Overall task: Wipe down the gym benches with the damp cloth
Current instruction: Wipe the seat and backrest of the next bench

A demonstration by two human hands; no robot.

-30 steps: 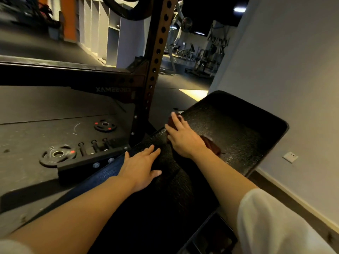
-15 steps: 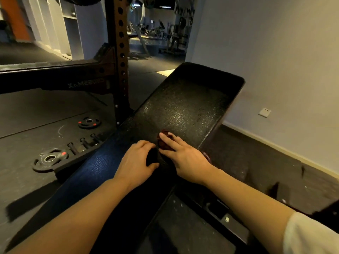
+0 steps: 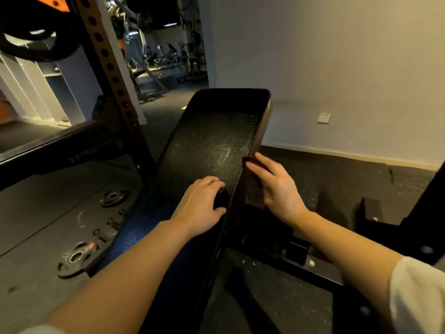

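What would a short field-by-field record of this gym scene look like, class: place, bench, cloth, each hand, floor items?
place: gym floor beside a wall
bench: black textured pad, tilted
cloth: dark, against the pad's right side edge
right hand: fingers straight, presses cloth to that edge
left hand: rests on the pad top, fingers curled
floor items: weight plates left of the bench
wall: socket

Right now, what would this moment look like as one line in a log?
step: wiping bench side | right hand: presses cloth on bench right edge | left hand: rests on pad
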